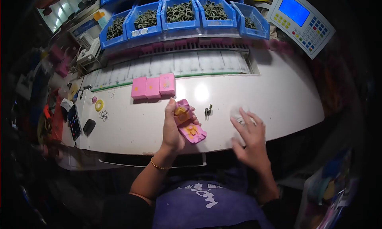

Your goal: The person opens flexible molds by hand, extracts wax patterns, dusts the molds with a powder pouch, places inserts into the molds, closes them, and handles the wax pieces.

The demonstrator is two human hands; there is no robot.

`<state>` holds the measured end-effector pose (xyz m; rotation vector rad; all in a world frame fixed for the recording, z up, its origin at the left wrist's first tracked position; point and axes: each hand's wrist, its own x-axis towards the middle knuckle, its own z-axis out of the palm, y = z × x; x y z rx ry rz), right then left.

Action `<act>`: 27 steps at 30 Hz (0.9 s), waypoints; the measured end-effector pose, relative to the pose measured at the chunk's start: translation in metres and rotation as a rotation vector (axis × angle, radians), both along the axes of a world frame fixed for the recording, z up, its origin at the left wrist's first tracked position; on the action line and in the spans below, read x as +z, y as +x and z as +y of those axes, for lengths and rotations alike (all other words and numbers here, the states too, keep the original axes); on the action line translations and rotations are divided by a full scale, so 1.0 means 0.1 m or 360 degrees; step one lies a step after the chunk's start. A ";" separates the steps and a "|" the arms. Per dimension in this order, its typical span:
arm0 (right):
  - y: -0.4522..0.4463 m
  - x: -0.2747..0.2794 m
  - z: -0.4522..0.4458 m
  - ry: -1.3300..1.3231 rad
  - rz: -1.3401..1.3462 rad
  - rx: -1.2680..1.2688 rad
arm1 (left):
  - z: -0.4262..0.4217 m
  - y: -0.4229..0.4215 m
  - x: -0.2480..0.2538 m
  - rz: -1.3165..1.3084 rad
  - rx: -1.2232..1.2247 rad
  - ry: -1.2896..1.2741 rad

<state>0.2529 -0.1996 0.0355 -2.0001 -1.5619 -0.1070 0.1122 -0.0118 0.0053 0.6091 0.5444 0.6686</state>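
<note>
White worktable [286, 105] with bright glare [191, 92], deep surrounding shadow [354, 181], lit pane [59, 15] upper left.

A control panel [301, 22] glows blue above the right of a white workbench [288, 101]; across from it, on my left, a phone [74, 122] lies beside a rounded black object [89, 127], near a yellow ring [99, 109] and thin dark loops [103, 116].

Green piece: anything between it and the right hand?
Only a pale, blurred patch at the right hand's fingertips, too unclear to name. From there to the green piece, I see just bare tabletop. The pink mould in the left hand is on the piece's other side.
</note>
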 end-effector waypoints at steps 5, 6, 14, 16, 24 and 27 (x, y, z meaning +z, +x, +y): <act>-0.25 -0.17 0.36 0.0488 -0.0021 0.0354 | -0.19 0.05 0.10 0.0032 -0.0071 -0.0124; -0.24 -0.21 0.38 0.0492 -0.0019 0.0348 | -0.22 0.02 0.08 0.0035 -0.0076 -0.0121; -0.19 -0.16 0.49 0.0679 -0.0092 0.0152 | -0.32 -0.08 0.12 0.0260 -0.0334 0.0400; -0.17 -0.15 0.51 0.0717 0.0172 0.0254 | -0.27 -0.13 0.06 0.0227 -0.0399 0.0529; 0.04 -0.01 0.42 0.0315 0.1030 0.0679 | -0.16 -0.23 0.19 0.0414 -0.0799 0.1403; 0.05 0.15 0.36 0.0218 0.1331 0.0886 | -0.15 -0.28 0.05 0.0320 -0.0925 0.1331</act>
